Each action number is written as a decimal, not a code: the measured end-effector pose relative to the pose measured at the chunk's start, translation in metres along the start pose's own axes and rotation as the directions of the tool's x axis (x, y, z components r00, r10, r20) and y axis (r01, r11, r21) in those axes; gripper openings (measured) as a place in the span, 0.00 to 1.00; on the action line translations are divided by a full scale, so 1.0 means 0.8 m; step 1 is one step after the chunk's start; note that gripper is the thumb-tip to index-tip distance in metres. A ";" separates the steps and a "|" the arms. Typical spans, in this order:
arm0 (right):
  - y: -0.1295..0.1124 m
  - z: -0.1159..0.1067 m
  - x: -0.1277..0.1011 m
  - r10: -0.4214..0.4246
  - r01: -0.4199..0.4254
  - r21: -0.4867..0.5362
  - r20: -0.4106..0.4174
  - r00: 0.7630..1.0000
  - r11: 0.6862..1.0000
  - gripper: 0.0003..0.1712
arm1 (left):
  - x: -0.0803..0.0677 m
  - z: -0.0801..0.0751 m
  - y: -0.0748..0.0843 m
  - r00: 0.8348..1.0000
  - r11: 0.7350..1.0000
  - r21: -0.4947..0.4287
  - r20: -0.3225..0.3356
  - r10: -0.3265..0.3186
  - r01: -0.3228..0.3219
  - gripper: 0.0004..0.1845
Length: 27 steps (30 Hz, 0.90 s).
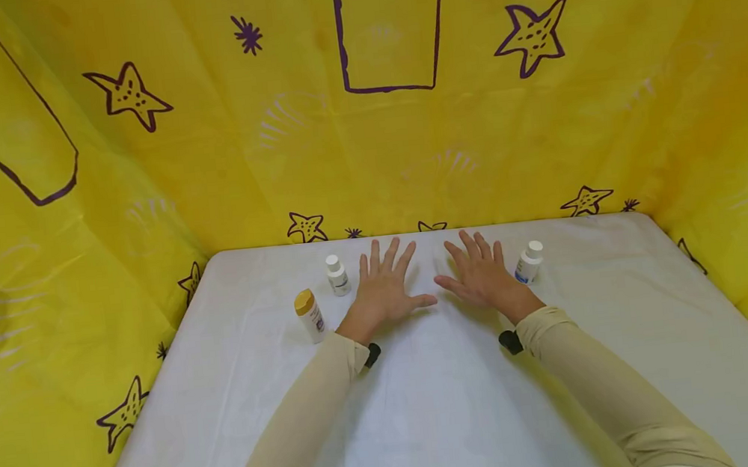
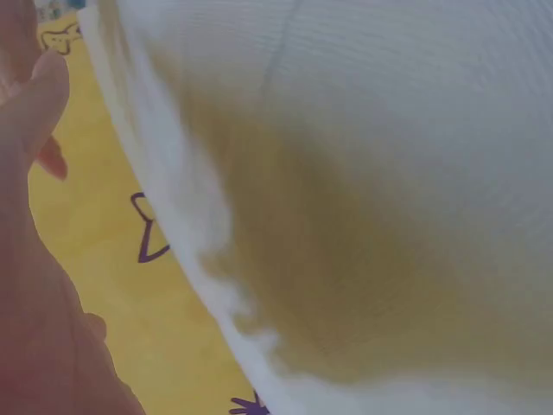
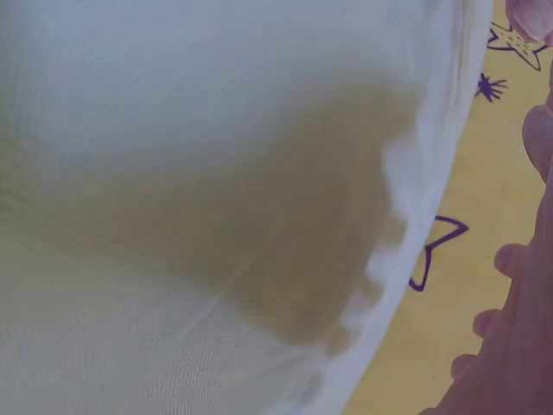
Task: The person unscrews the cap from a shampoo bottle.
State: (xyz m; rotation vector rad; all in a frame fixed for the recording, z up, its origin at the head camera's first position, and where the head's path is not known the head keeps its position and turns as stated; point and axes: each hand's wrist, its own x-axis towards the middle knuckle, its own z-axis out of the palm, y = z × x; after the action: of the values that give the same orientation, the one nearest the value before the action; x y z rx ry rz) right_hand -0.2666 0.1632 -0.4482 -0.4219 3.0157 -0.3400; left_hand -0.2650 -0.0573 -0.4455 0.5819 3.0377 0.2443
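Both hands are held over the far part of the white table (image 1: 426,424), fingers spread and nothing in them. My left hand (image 1: 384,289) points toward the back edge, its thumb stretched inward. Left of it stands a small white bottle with a white cap (image 1: 337,276), and nearer to me a white bottle with a yellow cap (image 1: 311,318). My right hand (image 1: 483,277) mirrors the left, and another white-capped bottle (image 1: 529,262) with some blue on its label stands just right of it. In the left wrist view the hand (image 2: 43,259) shows at the left edge; the right hand (image 3: 510,328) lines the right edge of its view.
Yellow cloth (image 1: 217,151) with drawn stars and outlines rises behind the table and along both sides. A dark wrist device (image 1: 373,354) sits under the left cuff, and a similar one (image 1: 511,341) under the right. Shadows fall on the white cover beneath the arms.
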 end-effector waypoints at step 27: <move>-0.069 -0.043 -0.003 -0.151 0.185 0.265 -0.144 0.978 0.946 0.45 | -0.061 -0.104 -0.002 0.988 0.993 -0.104 -0.149 0.035 -0.051 0.59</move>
State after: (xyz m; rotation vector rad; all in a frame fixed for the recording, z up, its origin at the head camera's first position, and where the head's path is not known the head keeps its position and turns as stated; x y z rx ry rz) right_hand -0.2532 0.1193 -0.4017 -0.6564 2.9864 -0.8178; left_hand -0.2255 -0.0889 -0.3631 0.6502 3.1290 0.4698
